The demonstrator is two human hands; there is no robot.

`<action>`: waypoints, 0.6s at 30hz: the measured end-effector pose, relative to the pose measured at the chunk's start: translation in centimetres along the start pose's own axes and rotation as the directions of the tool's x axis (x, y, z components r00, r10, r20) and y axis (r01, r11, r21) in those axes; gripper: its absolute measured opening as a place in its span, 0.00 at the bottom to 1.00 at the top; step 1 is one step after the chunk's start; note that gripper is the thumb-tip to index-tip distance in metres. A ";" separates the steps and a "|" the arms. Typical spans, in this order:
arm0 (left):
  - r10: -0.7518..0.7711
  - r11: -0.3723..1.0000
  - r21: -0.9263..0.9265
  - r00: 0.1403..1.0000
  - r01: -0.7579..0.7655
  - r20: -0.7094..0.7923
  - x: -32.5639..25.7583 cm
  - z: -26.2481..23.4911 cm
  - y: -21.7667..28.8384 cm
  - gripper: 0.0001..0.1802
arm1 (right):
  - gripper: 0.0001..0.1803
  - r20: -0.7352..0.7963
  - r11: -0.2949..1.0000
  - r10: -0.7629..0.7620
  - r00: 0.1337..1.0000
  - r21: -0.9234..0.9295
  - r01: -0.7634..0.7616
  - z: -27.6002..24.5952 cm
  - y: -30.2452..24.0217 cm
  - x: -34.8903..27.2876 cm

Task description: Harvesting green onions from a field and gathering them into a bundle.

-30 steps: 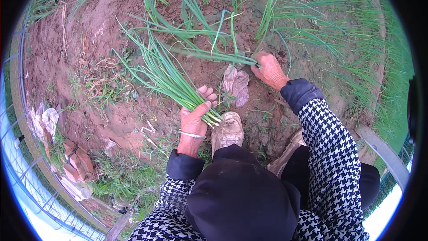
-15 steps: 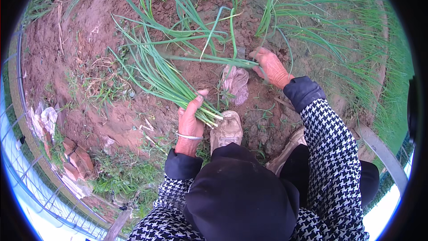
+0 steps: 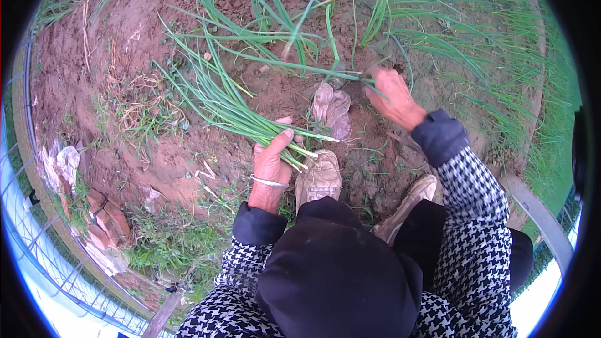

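Note:
My left hand (image 3: 269, 168), a pale band on its wrist, is closed around a bunch of spring onions (image 3: 235, 112). Their pale cut-looking ends point right, over my left shoe (image 3: 318, 178), and the long green leaves fan out to the far left. One stalk in the bunch sticks out past the others. To the right, my right hand (image 3: 394, 99) is closed at the base end of another spring onion (image 3: 300, 67), whose green leaves stretch leftward over the soil. Its fingertips are slightly smeared and partly hidden.
More spring onion plants (image 3: 379, 12) grow beyond my hands and to the right. A crumpled pale plastic scrap (image 3: 332, 109) lies on the soil between my hands. Broken bricks (image 3: 107, 219) and a whitish plastic sheet (image 3: 62, 164) lie at the left, near a wire fence (image 3: 37, 231).
My right hand has shifted right, drawing the spring onion with it. In my left hand the bunch has spread a little, and one stalk now juts farther right.

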State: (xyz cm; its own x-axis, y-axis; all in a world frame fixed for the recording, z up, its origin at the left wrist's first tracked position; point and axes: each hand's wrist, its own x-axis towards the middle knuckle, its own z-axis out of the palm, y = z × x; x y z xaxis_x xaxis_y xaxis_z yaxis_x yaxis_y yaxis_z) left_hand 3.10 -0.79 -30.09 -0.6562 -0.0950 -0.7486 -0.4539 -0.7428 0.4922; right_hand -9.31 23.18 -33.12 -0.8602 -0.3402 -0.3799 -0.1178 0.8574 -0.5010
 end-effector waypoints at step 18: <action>0.027 0.998 -0.055 0.996 -0.023 0.085 -0.9 2.8 -0.2 0.18 | 0.13 0.409 0.885 -0.217 0.886 0.466 0.001 -0.6 -9.7 -3.2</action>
State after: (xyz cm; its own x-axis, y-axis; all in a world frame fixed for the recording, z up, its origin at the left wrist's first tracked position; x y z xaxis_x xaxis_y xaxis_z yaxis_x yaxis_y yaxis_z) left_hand 2.12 1.29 -28.23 -0.7170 -0.0586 -0.6946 -0.4054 -0.7756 0.4839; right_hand -5.68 16.24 -26.58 -0.5340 -0.6454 -0.5462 0.1263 0.5778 -0.8063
